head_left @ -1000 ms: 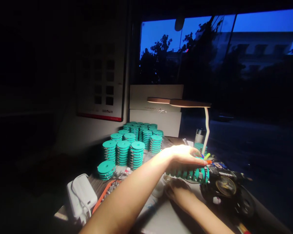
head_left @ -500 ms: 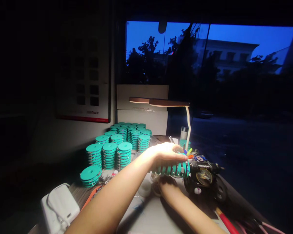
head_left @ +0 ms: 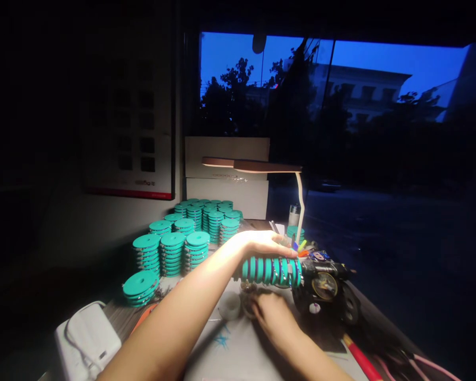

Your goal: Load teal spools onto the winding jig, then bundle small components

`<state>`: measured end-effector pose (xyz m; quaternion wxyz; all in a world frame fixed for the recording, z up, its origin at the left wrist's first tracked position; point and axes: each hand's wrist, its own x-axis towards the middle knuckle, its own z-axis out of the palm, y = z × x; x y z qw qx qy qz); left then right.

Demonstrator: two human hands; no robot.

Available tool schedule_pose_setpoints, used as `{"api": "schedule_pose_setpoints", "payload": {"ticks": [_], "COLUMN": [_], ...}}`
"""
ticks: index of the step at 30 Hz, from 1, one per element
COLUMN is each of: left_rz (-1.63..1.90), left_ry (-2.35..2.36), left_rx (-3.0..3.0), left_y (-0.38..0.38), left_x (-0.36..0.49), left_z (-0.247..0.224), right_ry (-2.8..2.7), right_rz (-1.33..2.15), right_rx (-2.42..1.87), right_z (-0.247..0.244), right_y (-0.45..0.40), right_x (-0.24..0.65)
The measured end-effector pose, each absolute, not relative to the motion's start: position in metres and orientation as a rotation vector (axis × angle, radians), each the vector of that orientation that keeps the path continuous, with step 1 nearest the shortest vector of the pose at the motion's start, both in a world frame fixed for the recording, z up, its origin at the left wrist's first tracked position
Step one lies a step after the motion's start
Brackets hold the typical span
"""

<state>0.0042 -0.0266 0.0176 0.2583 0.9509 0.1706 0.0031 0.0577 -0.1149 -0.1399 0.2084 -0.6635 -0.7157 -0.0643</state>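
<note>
A row of teal spools [head_left: 262, 271] sits side by side on the shaft of a dark winding machine [head_left: 323, 283]. My left hand [head_left: 267, 243] lies over the top of this row, its fingers stretched out towards the machine. Below the row, my right hand [head_left: 275, 312] reaches down, fingers bent together beside a small round container [head_left: 249, 306]. Whatever those fingertips hold is hidden in shadow. A whitish round roll [head_left: 229, 306] is to the left of that hand.
Stacks of teal spools [head_left: 172, 241] fill the left and back. A desk lamp [head_left: 254, 166] hangs over the work, with white boxes [head_left: 228, 198] behind. A white device with a cable [head_left: 88, 341] stands front left; a red-handled tool [head_left: 360, 357] lies front right.
The view has shifted slightly, moving most things a little left. My right hand shows more clearly below the spools, which turn less blurred; my left hand stays over the row.
</note>
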Motion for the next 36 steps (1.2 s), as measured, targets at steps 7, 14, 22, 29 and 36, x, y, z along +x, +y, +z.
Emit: {"api": "schedule_pose_setpoints", "payload": {"ticks": [7,14,22,29,36], "left_rz": [-0.084,-0.121,-0.085,-0.077,-0.064], "left_ry": [0.497,0.533,0.553,0.558,0.566], "left_rx": [2.545,2.625,2.657,2.645,2.639], "left_y": [-0.015,-0.014,-0.024,-0.018,-0.019], "left_x": [0.012,0.016,0.008,0.012,0.013], "left_z": [0.016,0.023,0.022,0.020,0.021], "right_ry": [-1.693,-1.357,-1.358,-1.360,-1.330], "right_rz": [0.205,0.344,0.365,0.463,0.503], "right_rx": [-1.368,-1.338,-1.372,-1.335,-1.308], "right_z": [-0.080,-0.041,-0.044,-0.040,-0.048], "right_y": [-0.182,-0.160,-0.153,-0.159,-0.157], "right_x": [0.088,0.133,0.130,0.131,0.129]}}
